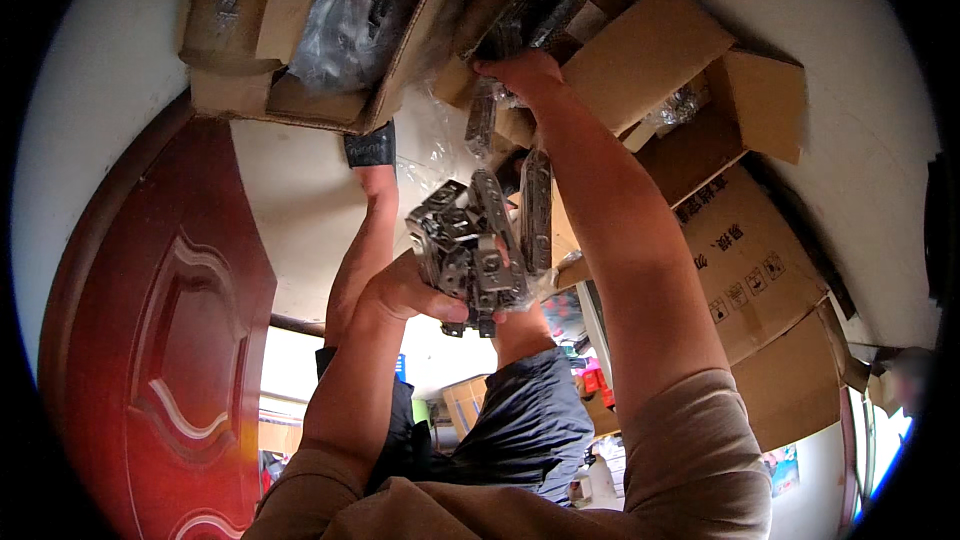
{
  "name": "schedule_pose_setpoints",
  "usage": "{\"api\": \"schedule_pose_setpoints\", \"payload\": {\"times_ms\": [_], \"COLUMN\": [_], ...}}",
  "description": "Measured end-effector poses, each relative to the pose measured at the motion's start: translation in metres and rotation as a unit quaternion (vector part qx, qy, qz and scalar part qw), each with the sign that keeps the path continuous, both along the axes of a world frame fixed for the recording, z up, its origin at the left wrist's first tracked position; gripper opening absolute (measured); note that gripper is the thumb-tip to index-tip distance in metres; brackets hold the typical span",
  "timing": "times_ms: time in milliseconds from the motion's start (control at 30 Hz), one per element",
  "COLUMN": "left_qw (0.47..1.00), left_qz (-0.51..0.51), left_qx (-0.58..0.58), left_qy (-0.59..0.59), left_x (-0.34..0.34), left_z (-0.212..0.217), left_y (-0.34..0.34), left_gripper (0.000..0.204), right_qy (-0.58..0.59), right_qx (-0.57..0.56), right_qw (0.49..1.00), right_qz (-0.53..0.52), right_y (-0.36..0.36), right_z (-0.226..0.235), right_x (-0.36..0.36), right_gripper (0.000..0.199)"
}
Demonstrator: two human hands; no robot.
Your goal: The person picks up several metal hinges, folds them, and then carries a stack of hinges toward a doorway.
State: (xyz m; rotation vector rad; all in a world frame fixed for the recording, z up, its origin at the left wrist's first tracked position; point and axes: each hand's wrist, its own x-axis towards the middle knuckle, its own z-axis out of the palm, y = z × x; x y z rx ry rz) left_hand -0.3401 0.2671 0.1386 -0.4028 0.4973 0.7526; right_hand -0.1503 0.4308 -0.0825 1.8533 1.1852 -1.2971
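My left hand (410,290) is closed round a bunch of shiny metal fittings (465,250), stamped pieces with holes, its thumb across their near end. Clear plastic clings to part of the bunch. Farther out, my right hand (530,75) is at the mouth of a cardboard box (640,55), its fingers bent round plastic-wrapped metal fittings and partly hidden. One wrapped strip of fittings (481,120) hangs just below these fingers. A longer wrapped strip (536,210) lies between my right forearm and the bunch. Dark wrapped packs (530,10) sit inside the box.
At the far left stands another open carton (280,105) with a clear plastic bag (350,20) in it. More cartons (750,270) are stacked on the right, their flaps sticking out. A red-brown panelled door (170,340) is on the left. My sandalled foot (370,147) rests near the left carton.
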Motion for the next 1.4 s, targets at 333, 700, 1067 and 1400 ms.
{"api": "schedule_pose_setpoints", "payload": {"times_ms": [333,700,1067,1400], "left_qw": [0.992,1.0,0.988,0.985], "left_qz": [-0.115,-0.007,0.051,-0.07], "left_qx": [0.03,0.017,0.13,0.111], "left_qy": [-0.034,-0.017,0.057,0.112], "left_x": [-0.009,-0.026,-0.049,-0.062], "left_z": [-0.011,0.008,0.093,0.19], "left_y": [-0.018,-0.059,-0.093,-0.108], "left_gripper": [0.068,0.085,0.064,0.069], "right_qy": [0.143,0.349,0.451,0.489], "right_qx": [0.072,0.007,-0.091,-0.21], "right_qw": [0.987,0.76,0.635,0.429], "right_qz": [-0.005,-0.547,-0.621,-0.73], "right_y": [-0.009,-0.022,-0.162,-0.259], "right_z": [-0.028,0.114,0.246,0.363], "right_x": [0.026,0.054,0.086,0.043], "right_gripper": [0.042,0.034,0.036,0.028]}}
